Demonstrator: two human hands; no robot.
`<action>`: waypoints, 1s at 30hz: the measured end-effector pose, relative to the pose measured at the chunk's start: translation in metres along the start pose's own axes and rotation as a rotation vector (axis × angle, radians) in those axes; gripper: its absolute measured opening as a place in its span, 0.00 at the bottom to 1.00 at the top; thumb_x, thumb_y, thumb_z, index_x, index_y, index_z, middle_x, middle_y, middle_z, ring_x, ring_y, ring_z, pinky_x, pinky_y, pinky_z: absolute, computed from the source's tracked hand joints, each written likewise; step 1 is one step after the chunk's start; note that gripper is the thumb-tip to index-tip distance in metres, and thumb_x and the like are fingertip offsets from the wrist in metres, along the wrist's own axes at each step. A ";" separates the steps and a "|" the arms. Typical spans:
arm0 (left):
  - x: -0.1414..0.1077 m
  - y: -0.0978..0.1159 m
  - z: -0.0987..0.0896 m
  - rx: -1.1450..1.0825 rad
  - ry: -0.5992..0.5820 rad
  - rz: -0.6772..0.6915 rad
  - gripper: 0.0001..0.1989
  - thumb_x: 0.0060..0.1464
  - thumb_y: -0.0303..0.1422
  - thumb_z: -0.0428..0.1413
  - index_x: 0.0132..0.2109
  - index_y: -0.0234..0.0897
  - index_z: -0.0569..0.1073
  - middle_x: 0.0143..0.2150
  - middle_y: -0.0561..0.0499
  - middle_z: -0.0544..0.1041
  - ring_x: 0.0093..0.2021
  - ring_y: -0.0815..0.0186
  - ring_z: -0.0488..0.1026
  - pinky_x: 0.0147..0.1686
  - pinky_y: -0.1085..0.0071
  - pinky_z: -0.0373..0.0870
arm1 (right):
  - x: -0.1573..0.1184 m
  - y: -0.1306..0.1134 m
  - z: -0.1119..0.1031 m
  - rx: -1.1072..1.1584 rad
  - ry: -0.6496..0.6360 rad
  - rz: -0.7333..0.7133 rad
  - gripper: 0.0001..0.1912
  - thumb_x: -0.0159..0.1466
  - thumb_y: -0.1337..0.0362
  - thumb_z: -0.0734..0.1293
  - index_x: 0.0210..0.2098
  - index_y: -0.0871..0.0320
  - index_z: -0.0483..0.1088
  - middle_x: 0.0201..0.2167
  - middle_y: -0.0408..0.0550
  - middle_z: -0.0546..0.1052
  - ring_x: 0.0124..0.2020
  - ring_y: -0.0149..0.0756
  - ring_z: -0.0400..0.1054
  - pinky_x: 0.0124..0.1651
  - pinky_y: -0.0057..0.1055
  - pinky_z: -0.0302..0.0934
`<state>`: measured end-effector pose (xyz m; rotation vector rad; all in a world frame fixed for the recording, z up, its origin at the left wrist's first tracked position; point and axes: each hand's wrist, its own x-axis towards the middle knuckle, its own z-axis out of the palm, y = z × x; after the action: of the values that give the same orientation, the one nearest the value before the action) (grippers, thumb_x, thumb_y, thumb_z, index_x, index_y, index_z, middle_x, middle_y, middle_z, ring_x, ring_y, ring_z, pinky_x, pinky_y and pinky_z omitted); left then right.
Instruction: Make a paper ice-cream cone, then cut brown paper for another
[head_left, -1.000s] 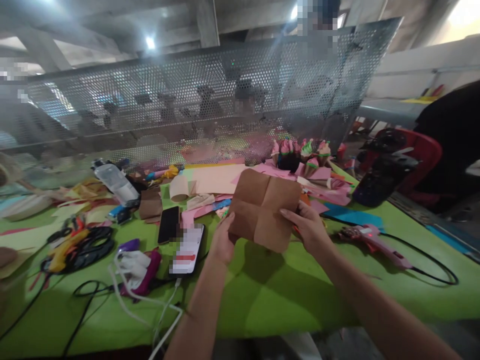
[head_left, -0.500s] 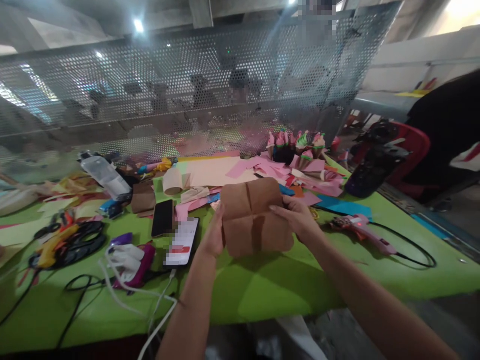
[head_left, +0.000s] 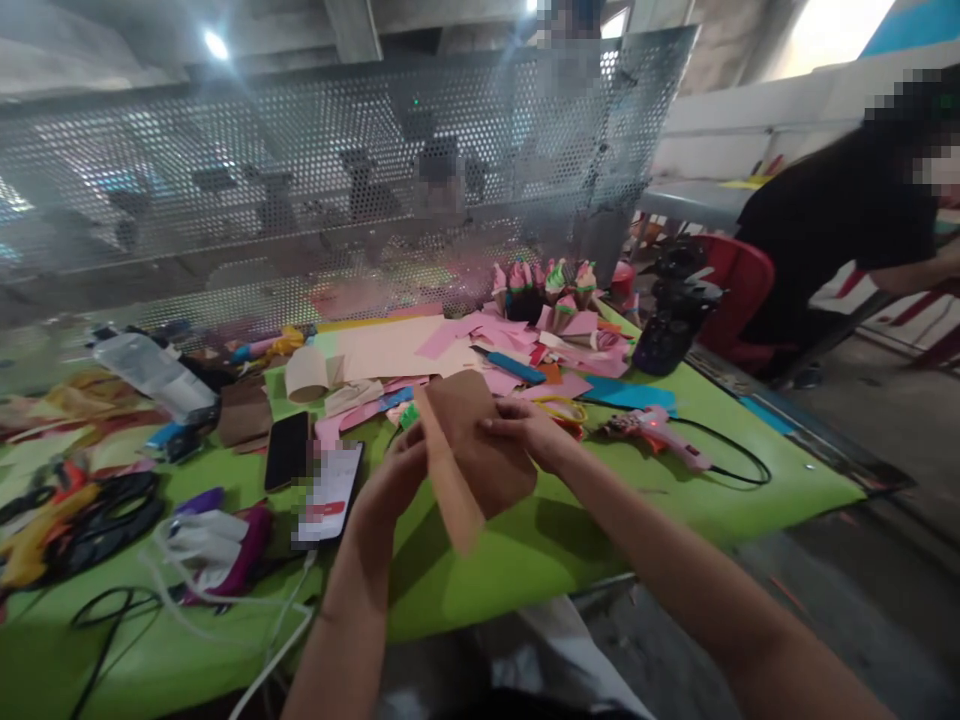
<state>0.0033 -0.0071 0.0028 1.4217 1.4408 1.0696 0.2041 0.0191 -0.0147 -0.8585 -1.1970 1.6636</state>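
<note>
Between my hands is a brown sheet of paper point(head_left: 476, 435) with rounded corners, its left part folded up along a crease. My left hand point(head_left: 405, 465) grips the folded left side, with the fingers partly hidden behind it. On the right edge, my right hand point(head_left: 525, 430) pinches the sheet, thumb in front. The paper is held above the green tabletop point(head_left: 487, 595). Just beyond it lie a blue utility knife point(head_left: 514, 366) and scissors with yellow handles point(head_left: 562, 410). A pink glue gun point(head_left: 656, 432) rests to the right of my right hand.
Two phones, a black one point(head_left: 288, 450) and a lit one point(head_left: 330, 495), lie left, near a magenta power strip point(head_left: 240, 555) with white cables. Pink paper scraps point(head_left: 480, 335) and paper ice-cream cones point(head_left: 555, 280) stand behind. A person point(head_left: 832, 215) sits at right.
The brown paper went from nearly flat and facing me to folded along its middle crease, left part raised. My view has turned right, showing more of the person there.
</note>
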 end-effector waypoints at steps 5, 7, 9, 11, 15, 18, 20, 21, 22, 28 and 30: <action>0.003 -0.002 0.010 -0.391 -0.050 -0.105 0.15 0.34 0.35 0.70 0.33 0.34 0.79 0.28 0.49 0.80 0.23 0.69 0.72 0.22 0.76 0.67 | -0.001 -0.002 0.001 -0.133 0.029 -0.063 0.20 0.49 0.50 0.76 0.36 0.56 0.77 0.37 0.45 0.81 0.43 0.44 0.74 0.49 0.39 0.67; 0.001 -0.003 0.012 -0.488 0.148 -0.133 0.18 0.30 0.36 0.71 0.31 0.34 0.77 0.27 0.51 0.79 0.23 0.70 0.71 0.21 0.77 0.65 | -0.004 -0.004 0.001 -0.180 0.052 -0.082 0.20 0.58 0.46 0.69 0.39 0.54 0.77 0.40 0.45 0.80 0.45 0.43 0.72 0.49 0.39 0.66; -0.006 -0.005 0.013 -0.555 0.366 -0.121 0.20 0.30 0.37 0.71 0.33 0.36 0.76 0.31 0.53 0.79 0.26 0.69 0.73 0.23 0.76 0.66 | -0.006 -0.004 0.002 -0.223 0.040 -0.082 0.21 0.61 0.45 0.65 0.42 0.55 0.75 0.40 0.46 0.80 0.42 0.42 0.73 0.45 0.38 0.67; -0.021 -0.009 0.014 -0.609 0.481 -0.115 0.22 0.32 0.38 0.70 0.37 0.38 0.76 0.35 0.53 0.80 0.30 0.68 0.75 0.26 0.75 0.69 | -0.005 -0.002 0.004 -0.265 0.006 -0.085 0.20 0.58 0.49 0.70 0.44 0.55 0.74 0.39 0.46 0.79 0.39 0.41 0.73 0.42 0.37 0.68; -0.072 -0.015 0.010 -0.444 0.304 -0.240 0.18 0.43 0.46 0.66 0.35 0.37 0.76 0.32 0.48 0.81 0.29 0.64 0.76 0.27 0.72 0.70 | -0.005 0.004 0.006 -0.376 -0.036 -0.108 0.21 0.52 0.63 0.72 0.46 0.56 0.72 0.37 0.45 0.79 0.40 0.41 0.72 0.42 0.36 0.67; -0.113 -0.008 0.000 -0.078 -0.188 -0.293 0.19 0.53 0.49 0.58 0.26 0.38 0.77 0.26 0.45 0.80 0.25 0.61 0.76 0.26 0.70 0.71 | -0.011 0.005 0.005 -0.507 -0.042 -0.138 0.22 0.50 0.69 0.71 0.46 0.56 0.73 0.40 0.47 0.79 0.42 0.43 0.71 0.45 0.37 0.64; -0.132 0.000 -0.007 0.176 -0.335 -0.115 0.15 0.57 0.46 0.56 0.31 0.42 0.79 0.31 0.46 0.82 0.33 0.59 0.78 0.35 0.67 0.74 | -0.019 0.005 0.003 -0.691 -0.081 -0.168 0.24 0.51 0.71 0.70 0.48 0.55 0.74 0.43 0.48 0.79 0.43 0.44 0.71 0.46 0.37 0.63; -0.137 0.003 -0.009 0.262 -0.332 -0.019 0.14 0.59 0.45 0.55 0.39 0.44 0.81 0.39 0.46 0.83 0.39 0.58 0.79 0.42 0.66 0.75 | -0.023 0.006 0.002 -0.794 -0.107 -0.176 0.24 0.52 0.72 0.69 0.49 0.55 0.73 0.44 0.48 0.79 0.44 0.45 0.72 0.47 0.37 0.63; -0.140 0.004 -0.010 0.354 -0.329 0.077 0.15 0.61 0.43 0.52 0.48 0.46 0.80 0.46 0.46 0.82 0.46 0.57 0.78 0.48 0.64 0.73 | -0.027 0.007 0.000 -0.886 -0.129 -0.177 0.25 0.53 0.72 0.69 0.51 0.54 0.73 0.45 0.49 0.80 0.44 0.45 0.72 0.46 0.37 0.63; -0.127 -0.024 0.010 0.941 -0.398 0.402 0.31 0.62 0.41 0.53 0.70 0.43 0.58 0.70 0.42 0.62 0.70 0.51 0.57 0.67 0.45 0.53 | -0.052 0.018 -0.014 -1.111 -0.051 -0.180 0.26 0.57 0.73 0.67 0.55 0.54 0.71 0.51 0.51 0.79 0.48 0.46 0.73 0.52 0.40 0.65; -0.126 -0.037 0.016 1.009 -0.400 0.412 0.33 0.61 0.41 0.54 0.70 0.44 0.58 0.71 0.42 0.59 0.71 0.50 0.54 0.67 0.43 0.52 | -0.065 0.021 -0.017 -1.222 0.059 -0.247 0.25 0.61 0.70 0.66 0.58 0.53 0.70 0.52 0.53 0.77 0.50 0.47 0.72 0.53 0.43 0.65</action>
<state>0.0101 -0.1327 -0.0377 2.5448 1.4582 0.1656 0.2376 -0.0390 -0.0371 -1.3524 -2.1847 0.5634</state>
